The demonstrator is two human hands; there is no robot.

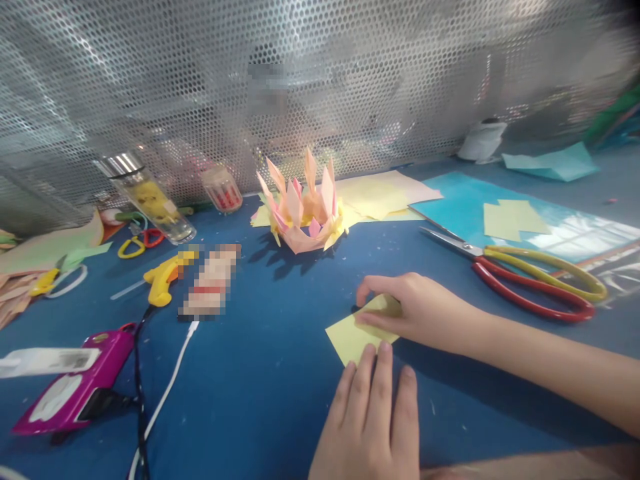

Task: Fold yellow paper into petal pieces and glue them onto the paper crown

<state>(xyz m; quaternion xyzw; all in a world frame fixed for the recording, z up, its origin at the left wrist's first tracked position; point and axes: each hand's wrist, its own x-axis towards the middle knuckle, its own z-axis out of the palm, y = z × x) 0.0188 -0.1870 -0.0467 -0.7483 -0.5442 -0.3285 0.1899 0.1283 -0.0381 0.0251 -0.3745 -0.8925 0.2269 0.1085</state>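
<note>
A pale yellow square of paper lies on the blue table in front of me. My right hand comes in from the right, thumb on top of the sheet and index finger curled around its far corner. The fingertips of my left hand rest flat along the paper's near edge, spread a little. Part of the sheet is hidden under both hands. Beyond it stands a ring of folded pink, orange and yellow paper petals, apart from my hands.
Red-and-yellow handled scissors lie at right by a blue sheet with yellow scraps. At left are a yellow glue gun, cables, a magenta power strip, a glass bottle and a small jar. Perforated metal backs the table.
</note>
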